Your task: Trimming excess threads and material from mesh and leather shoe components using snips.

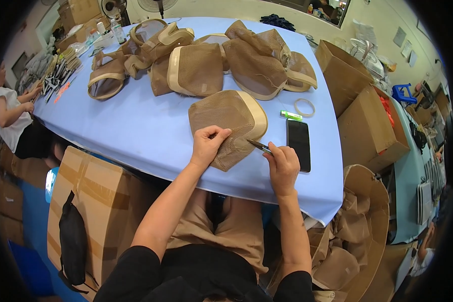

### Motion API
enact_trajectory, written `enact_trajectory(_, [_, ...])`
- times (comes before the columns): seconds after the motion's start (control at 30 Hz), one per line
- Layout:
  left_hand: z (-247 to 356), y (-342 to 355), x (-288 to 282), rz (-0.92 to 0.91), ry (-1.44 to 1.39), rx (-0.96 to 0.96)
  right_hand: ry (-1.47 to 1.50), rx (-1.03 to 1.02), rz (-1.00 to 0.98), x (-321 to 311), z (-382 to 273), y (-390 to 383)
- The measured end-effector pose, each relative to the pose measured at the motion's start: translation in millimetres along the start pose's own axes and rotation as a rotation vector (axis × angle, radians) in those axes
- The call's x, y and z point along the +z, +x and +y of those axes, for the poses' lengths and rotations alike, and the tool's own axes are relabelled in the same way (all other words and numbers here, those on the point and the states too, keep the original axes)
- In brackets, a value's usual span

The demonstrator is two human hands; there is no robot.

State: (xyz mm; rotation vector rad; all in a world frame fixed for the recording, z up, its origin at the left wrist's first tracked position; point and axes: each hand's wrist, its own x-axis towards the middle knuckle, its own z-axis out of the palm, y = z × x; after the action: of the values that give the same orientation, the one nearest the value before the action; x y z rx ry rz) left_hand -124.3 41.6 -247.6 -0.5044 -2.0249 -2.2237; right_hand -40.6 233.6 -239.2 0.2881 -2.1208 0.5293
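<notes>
1. A tan mesh cap (230, 125) is laid flat on the blue table (151, 131), directly ahead of the seated person, near the table's front edge.
2. The left hand (208, 143) is pressed palm-down on the cap's lower left part, fingers bent, pinning the mesh; nothing is gripped.
3. The right hand (283, 166) is closed around a slim dark tool (259, 146), held like a pen. What kind of tool it is cannot be told.
4. The tool tip is pointed up-left and is brought to the cap's right edge, just below the pale band (256, 118); contact seems likely but is not certain.
5. Key relation: the cap lies up and left of the right hand, its long axis running from upper right to lower left. The left hand is on it already; the right hand is just beside it, reached only through the tool.
6. A black phone (299, 143) is lying just right of the cap, a green tube (291, 115) and a thin ring (304, 107) beyond it.
7. More mesh caps (206, 58) are heaped at the far side of the table, well apart from the hands.
8. Open cartons (362, 116) are seen at the right.
</notes>
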Motion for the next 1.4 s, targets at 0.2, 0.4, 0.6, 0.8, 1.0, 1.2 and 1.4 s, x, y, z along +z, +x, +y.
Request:
enact_trajectory(0.2, [1.8,-1.4,-1.7,0.002,0.004,0.003,0.220,0.113,0.081,0.0,3.7,-3.6])
enact_trajectory(0.4, [-2.0,0.2,-1.9,0.017,0.005,0.006,0.340,0.346,0.004,0.7,-10.9,-4.2])
enact_trajectory(0.6, [1.3,-0.8,2.3,0.089,-0.009,0.026,0.310,0.359,0.018,27.4,-38.4,5.4])
enact_trajectory(0.8, [2.0,-14.2,13.3,0.393,-0.070,0.124,0.349,0.498,0.089,51.4,-49.3,19.3])
enact_trajectory(1.0, [26.2,-27.6,26.2,0.403,-0.640,0.020,0.604,0.515,0.095,39.8,-49.5,34.4])
enact_trajectory(1.2, [52.3,-42.0,15.1,0.323,-0.363,0.096,0.417,0.302,0.136,15.3,-32.6,73.3])
enact_trajectory(1.4, [125.5,-37.8,-26.2,0.568,0.624,0.948,0.214,0.103,0.170,-19.4,-42.2,113.3])
